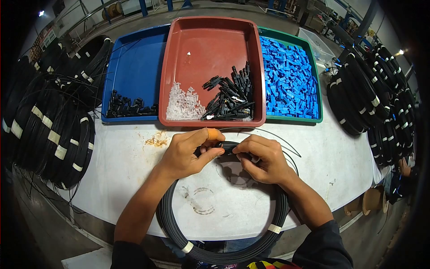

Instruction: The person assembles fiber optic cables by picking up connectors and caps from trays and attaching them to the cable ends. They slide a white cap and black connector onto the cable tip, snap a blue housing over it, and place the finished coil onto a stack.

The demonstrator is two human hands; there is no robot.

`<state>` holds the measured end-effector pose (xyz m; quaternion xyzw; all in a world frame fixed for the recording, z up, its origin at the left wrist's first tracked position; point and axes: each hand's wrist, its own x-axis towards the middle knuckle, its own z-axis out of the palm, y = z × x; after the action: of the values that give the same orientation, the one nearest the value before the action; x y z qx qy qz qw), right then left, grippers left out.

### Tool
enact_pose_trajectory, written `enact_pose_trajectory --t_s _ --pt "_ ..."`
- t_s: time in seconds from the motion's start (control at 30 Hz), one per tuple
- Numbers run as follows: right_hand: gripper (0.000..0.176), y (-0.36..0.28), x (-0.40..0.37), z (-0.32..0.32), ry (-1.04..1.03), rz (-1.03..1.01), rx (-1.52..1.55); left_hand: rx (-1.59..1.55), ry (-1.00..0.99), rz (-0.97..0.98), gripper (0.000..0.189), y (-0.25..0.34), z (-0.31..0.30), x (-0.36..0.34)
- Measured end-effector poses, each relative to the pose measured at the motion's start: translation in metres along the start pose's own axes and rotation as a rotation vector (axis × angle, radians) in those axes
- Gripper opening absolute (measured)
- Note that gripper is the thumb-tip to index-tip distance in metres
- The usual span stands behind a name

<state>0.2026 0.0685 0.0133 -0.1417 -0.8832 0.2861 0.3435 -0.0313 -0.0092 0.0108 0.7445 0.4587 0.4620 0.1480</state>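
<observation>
A coil of black cable (167,210), bound with pale tape, lies over the front edge of the white table. At the coil's top my left hand (190,150) pinches a small dark piece between thumb and forefinger; orange tape wraps one fingertip. Close beside it, my right hand (262,159) has its fingers closed at the cable, and what they grip is too small to make out. Loose cable ends (286,142) arc out past the right hand.
Behind the hands stand a blue tray (134,67) with black parts, a red tray (210,45) with clear and black pieces, and a green tray (320,96) of blue pieces. More cable coils are stacked left (45,130) and right (358,96).
</observation>
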Motion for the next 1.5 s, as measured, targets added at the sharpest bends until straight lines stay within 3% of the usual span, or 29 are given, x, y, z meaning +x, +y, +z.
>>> enact_pose_trajectory --t_s 0.53,0.6,0.73,0.8,1.23,1.4,1.5 --pt "0.021 -0.003 0.001 -0.001 -0.002 0.031 0.01 -0.073 -0.011 0.028 0.023 -0.01 0.003 -0.004" --pt "0.021 -0.002 0.001 -0.001 -0.005 0.023 0.002 -0.187 0.092 -0.083 0.022 -0.006 0.005 -0.003" --pt "0.02 -0.003 0.001 -0.002 0.0 0.009 0.001 -0.136 0.143 -0.03 0.022 -0.004 0.004 -0.001" --pt "0.02 -0.003 0.001 -0.002 -0.015 0.034 -0.007 -0.002 0.096 -0.009 0.026 -0.004 0.0 -0.001" --pt "0.022 -0.002 0.001 0.0 -0.022 -0.005 -0.019 0.054 0.018 0.07 0.023 0.002 0.002 0.003" --pt "0.026 -0.004 0.002 0.001 0.045 -0.037 0.012 -0.086 -0.036 -0.075 0.014 0.007 0.002 0.002" --pt "0.027 -0.004 0.001 -0.001 0.018 -0.029 0.003 -0.064 -0.074 -0.075 0.019 0.001 0.001 -0.001"
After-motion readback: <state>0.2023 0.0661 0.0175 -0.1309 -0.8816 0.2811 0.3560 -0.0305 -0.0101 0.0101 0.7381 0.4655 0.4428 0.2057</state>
